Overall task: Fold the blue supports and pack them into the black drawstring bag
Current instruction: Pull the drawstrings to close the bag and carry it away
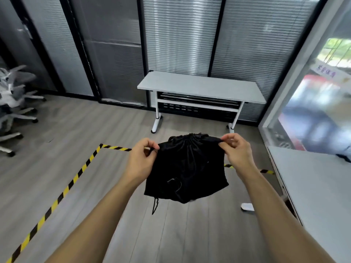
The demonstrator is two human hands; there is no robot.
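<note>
two bare forearms reach forward from the bottom of the view. the left hand [141, 155] pinches the left top corner of the black drawstring fabric bag [187, 168] between thumb and fingers, its grip closed on the cloth. the right hand [236, 149] pinches the right top corner in the same way, also closed on the bag. the bag hangs in the air between both hands, above the grey wooden floor [76, 130], with its mouth gathered tight at the top and a thin black cord [155, 205] hanging under its lower left edge. on the floor runs a yellow and black striped tape line [57, 198]. at the right edge stands a light grey counter [319, 186]. farther away, a white-legged grey folding table [199, 86] stands against the glass wall with blinds. several grey office chairs [13, 99] are at far left.
</note>
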